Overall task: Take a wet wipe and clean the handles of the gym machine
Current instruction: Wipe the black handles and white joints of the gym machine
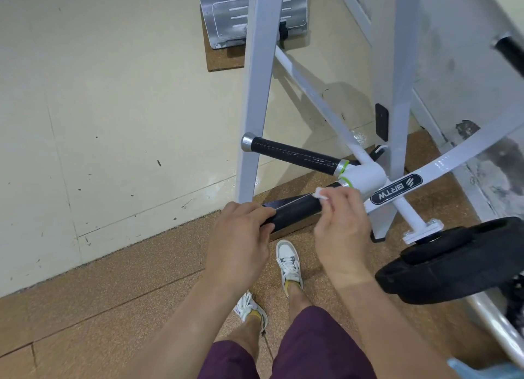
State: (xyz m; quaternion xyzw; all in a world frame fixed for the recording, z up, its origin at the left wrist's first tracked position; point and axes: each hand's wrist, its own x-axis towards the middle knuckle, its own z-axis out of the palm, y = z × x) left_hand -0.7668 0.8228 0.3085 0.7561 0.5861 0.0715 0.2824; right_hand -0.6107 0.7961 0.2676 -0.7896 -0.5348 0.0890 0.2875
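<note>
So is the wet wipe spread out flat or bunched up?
Bunched up: the wet wipe shows as a small white wad pinched by the right hand against the near black handle.

One readable label, right of centre in the frame.
A black oval badge (396, 189) on the white machine arm (453, 157) reads, seemingly, "BRTW", upside down.

1. I'm seeing scuffed cream floor (113, 95) across the far left, seamed in panels.
2. Speckled cork-brown matting (99, 307) covers the near floor.
3. Far off, a slotted metal plate (226, 24) sits on a cork square (224, 61).
</note>
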